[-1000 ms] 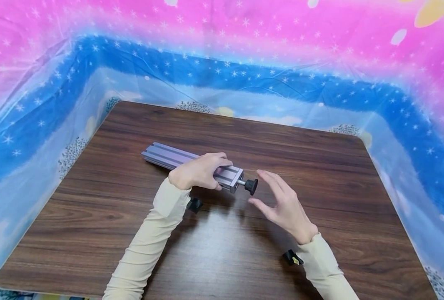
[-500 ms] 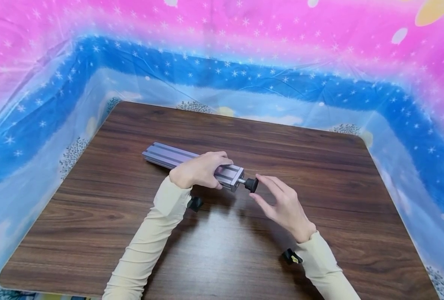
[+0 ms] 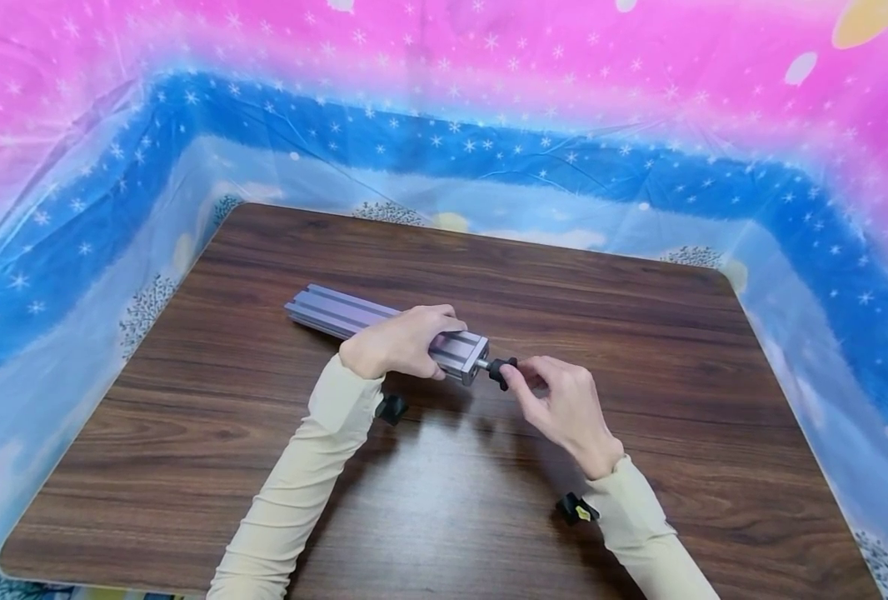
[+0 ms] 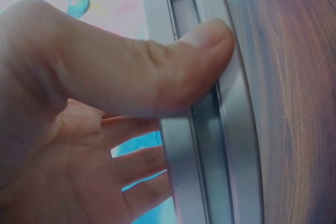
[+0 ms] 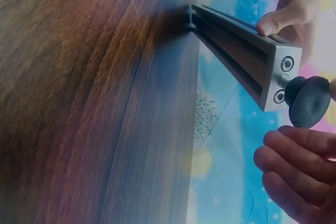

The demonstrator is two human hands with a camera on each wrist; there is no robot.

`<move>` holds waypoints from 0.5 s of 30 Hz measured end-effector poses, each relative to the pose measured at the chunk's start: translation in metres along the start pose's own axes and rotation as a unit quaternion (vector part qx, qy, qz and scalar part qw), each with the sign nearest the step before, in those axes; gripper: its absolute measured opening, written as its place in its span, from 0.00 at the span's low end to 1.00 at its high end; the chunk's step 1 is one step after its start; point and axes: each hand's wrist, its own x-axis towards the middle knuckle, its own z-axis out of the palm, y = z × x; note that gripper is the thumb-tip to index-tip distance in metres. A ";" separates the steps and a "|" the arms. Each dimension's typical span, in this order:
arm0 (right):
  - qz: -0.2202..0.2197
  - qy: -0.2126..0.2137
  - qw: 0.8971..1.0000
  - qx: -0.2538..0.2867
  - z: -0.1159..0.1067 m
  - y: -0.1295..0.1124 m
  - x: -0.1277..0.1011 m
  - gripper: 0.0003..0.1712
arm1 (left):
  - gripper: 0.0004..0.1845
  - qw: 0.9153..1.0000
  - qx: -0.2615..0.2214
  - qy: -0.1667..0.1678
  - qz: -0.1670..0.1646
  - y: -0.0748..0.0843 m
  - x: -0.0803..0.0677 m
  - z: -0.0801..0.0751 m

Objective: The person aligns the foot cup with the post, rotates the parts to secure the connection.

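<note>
Aluminium profile (image 3: 384, 331), one piece, lies on the worktop (image 3: 639, 350) with the left hand (image 3: 399, 342) clamped over its middle. At its right end face, the right hand (image 3: 560, 400) pinches the single black knob (image 3: 501, 372) on its threaded stem. Best practice, in my judgement: hold the profile firmly down and turn the knob square to the end face, avoiding cross-threading; count stands at two hands, one profile, one knob.
</note>
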 end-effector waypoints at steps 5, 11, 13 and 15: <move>0.028 -0.030 0.999 0.011 -0.006 -0.001 -0.001 0.11 | 0.31 1.000 -0.005 -0.001 0.001 0.000 0.001 0.000; -0.021 -0.035 0.998 0.043 -0.013 0.001 -0.005 0.30 | 0.33 1.000 -0.019 -0.004 -0.004 -0.001 0.001 0.001; -0.057 -0.038 0.996 0.049 -0.013 0.001 -0.005 0.38 | 0.33 1.000 -0.022 -0.005 -0.005 -0.002 0.001 0.000; -0.093 -0.035 0.994 0.049 -0.012 0.002 -0.005 0.39 | 0.34 1.000 -0.022 -0.008 -0.006 -0.002 0.000 0.000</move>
